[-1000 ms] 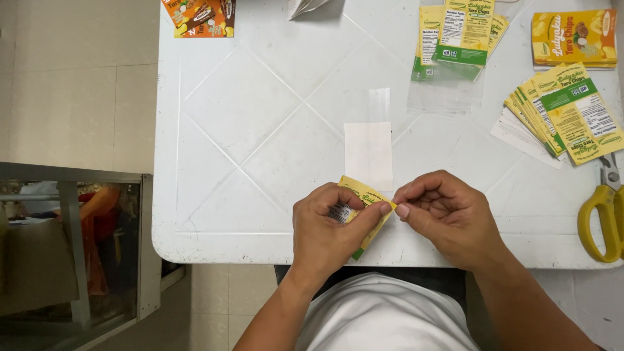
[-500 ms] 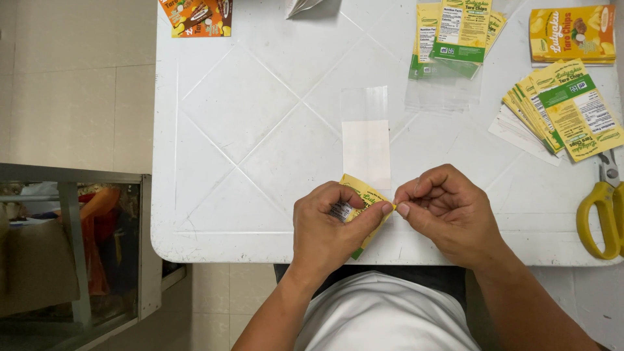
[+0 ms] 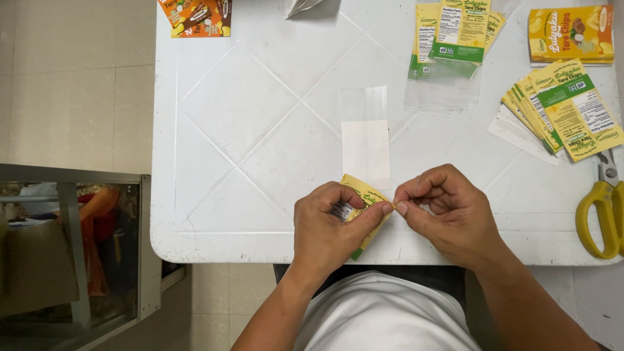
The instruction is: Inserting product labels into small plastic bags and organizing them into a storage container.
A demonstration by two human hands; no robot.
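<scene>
Lower centre: our left hand (image 3: 328, 224) pinches a yellow label (image 3: 359, 198), right hand (image 3: 448, 211) pinched at its corner — the backing may tear if we tug unevenly.

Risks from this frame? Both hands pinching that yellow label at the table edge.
1. The yellow label is pinched at one corner between the left hand and right hand; it may crease or tear.
2. It sits at the table edge, so if it slips it may drop off.
3. The clear sleeve lies loose just beyond; a knuckle might nudge it.
</scene>
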